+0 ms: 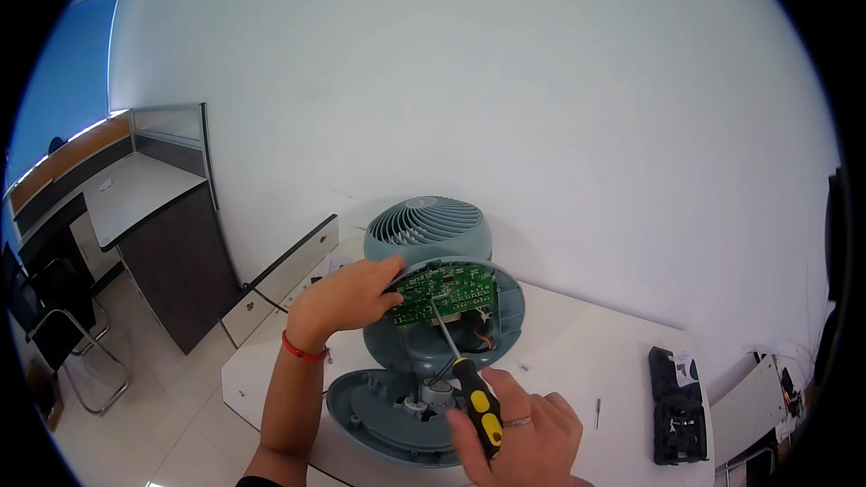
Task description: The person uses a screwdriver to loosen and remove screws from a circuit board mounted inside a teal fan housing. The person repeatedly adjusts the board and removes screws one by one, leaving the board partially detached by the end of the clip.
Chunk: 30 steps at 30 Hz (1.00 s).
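Note:
A grey-green fan (428, 225) lies tipped on the white table, its round base turned toward me and opened up. Inside the base sits a green circuit board (460, 287), with wires below it. My left hand (354, 293) grips the base's upper left rim, fingers at the board's left edge. In my right hand (532, 433) is a screwdriver (478, 406) with a black and yellow handle; its shaft points up and its tip meets the board near the middle. The detached base cover (379, 419), holding a small round motor (436, 391), lies in front, partly behind my right hand.
On the table (577, 334), a small metal bit (597, 412) lies to the right, with an open black tool case (677, 406) beyond it. A white wall (577, 126) stands behind. Left of the table are a low panel (289, 280), a desk (171, 216) and a chair (81, 334).

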### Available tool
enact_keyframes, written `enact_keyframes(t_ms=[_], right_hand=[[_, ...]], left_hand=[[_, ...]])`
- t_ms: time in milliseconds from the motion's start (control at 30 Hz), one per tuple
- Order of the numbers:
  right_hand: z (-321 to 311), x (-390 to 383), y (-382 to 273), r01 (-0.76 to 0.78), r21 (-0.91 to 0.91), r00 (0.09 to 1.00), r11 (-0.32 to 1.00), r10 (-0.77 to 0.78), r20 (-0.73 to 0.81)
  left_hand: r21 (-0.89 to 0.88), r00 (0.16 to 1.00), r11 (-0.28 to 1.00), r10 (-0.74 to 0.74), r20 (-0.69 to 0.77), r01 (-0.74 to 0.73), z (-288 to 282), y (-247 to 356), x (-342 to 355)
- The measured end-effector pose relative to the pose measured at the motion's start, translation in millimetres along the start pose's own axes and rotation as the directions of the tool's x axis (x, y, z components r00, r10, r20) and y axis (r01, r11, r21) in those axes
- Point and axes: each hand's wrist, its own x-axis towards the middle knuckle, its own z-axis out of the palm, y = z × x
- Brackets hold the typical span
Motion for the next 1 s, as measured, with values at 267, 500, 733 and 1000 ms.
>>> enact_keyframes(t_ms=[267,500,733,1000], right_hand=[[7,0,-5,0.073,0.028,0.967,0.997,-0.063,-0.249],[7,6,-1,0.179,-0.029,0.936,0.984,-0.179,-0.303],[11,-5,-8,0.09,0.02,0.969,0.996,-0.083,-0.231],[7,7,-2,0.202,-0.014,0.925,0.979,-0.195,-0.327]], left_hand=[[-0.006,1.0,1.0,-0.007,0.015,0.007,-2,-1,1],[0.007,1.0,1.0,0.014,-0.014,-0.014,0,-3,-2],[-0.003,1.0,1.0,0.002,-0.013,-0.002,-1,-3,-3],[-0.024,1.0,1.0,-0.019,0.012,0.019,-3,2,-1]])
